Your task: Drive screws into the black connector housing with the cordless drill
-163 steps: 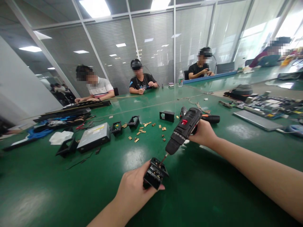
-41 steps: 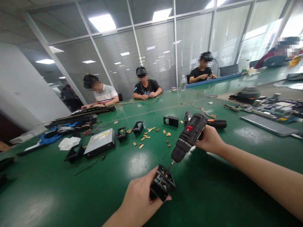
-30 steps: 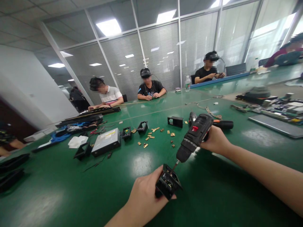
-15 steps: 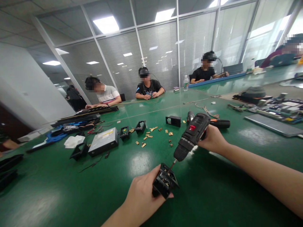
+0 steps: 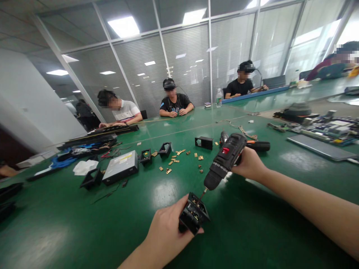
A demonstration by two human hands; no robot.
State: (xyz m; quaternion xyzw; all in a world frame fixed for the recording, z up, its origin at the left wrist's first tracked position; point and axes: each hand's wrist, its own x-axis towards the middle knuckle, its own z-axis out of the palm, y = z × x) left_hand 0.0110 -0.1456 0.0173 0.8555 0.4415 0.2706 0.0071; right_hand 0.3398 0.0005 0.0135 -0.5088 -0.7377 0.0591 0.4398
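My left hand is closed around a black plastic housing, tilted, with brass-coloured bits inside it. In my right hand is a black cordless drill with a red switch, angled down to the left. Its thin bit reaches into the housing; the very tip is hidden there. Beyond both hands, several small brass plates lie scattered on the green table, and a few screws lie close to the drill's left side.
Similar black frames stand on the table. A silver disc drive sits at left near a white tissue. Another power tool lies behind my right hand, with a grey flat device farther right. Several people sit across.
The whole view has shifted slightly, so everything appears a little more to the left. The drill bit stays in the housing, and both hands keep their hold.
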